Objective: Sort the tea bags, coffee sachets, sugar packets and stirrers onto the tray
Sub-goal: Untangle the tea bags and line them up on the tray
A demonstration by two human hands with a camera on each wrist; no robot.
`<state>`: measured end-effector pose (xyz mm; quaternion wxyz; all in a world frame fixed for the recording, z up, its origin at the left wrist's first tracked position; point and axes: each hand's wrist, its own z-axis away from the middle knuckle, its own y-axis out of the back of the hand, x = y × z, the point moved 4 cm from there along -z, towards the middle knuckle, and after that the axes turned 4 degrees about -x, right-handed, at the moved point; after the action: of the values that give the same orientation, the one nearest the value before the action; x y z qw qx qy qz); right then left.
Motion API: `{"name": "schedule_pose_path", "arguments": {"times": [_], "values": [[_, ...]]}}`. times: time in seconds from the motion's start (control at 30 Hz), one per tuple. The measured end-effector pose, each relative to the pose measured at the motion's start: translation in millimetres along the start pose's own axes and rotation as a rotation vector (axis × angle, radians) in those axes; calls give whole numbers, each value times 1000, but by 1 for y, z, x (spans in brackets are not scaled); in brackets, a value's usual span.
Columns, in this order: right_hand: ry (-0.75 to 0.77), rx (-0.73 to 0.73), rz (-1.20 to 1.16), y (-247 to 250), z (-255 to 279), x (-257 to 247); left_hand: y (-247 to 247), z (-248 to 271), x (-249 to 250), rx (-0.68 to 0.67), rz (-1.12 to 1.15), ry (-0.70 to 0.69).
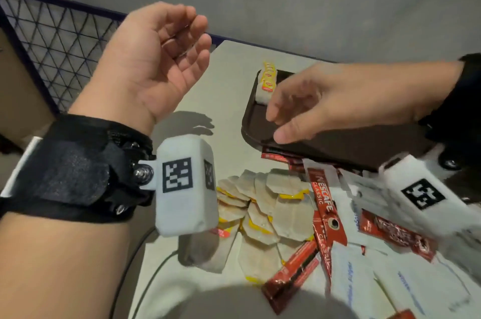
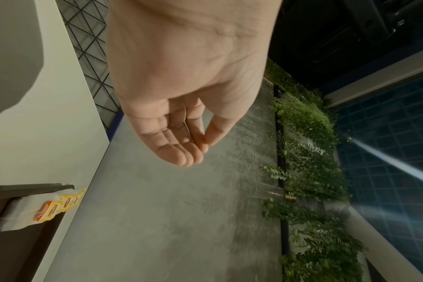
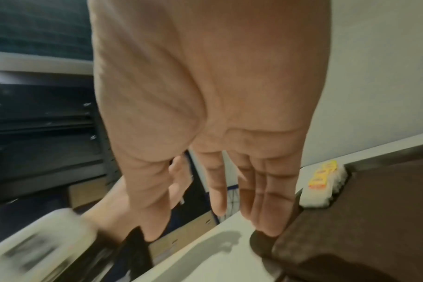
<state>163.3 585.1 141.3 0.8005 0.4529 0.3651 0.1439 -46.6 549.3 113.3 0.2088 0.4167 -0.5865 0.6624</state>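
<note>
At the far left a dark wire mesh fence borders the pale counter. The left hand is raised palm-up above the counter's left edge, its grip released, fingers loosely curled around nothing. Below it, near the counter's front, lies a loose heap of tea bags with yellow tags. Just right of them, red coffee sachets overlap white sugar packets. Farther back sits the dark brown tray, with a short row of tea bags on the tray along its far left corner. The right hand hovers over the tray, palm down, fingers straight, its grip released and holding nothing.
</note>
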Motion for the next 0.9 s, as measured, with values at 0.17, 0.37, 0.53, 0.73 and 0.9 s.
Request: {"name": "schedule_pose_path", "arguments": {"times": [0.17, 0.37, 0.53, 0.73, 0.9], "values": [[33, -123, 435, -49, 57, -23, -4, 4, -5, -13, -12, 13], [26, -11, 594, -79, 72, -13, -7, 7, -5, -27, -20, 6], [8, 99, 461, -70, 67, -10, -6, 6, -3, -23, -21, -7], [48, 139, 521, -82, 61, -12, -7, 5, -2, -18, -24, -6], [71, 236, 399, -71, 55, -5, -11, 8, 0, -41, -33, -13]]}}
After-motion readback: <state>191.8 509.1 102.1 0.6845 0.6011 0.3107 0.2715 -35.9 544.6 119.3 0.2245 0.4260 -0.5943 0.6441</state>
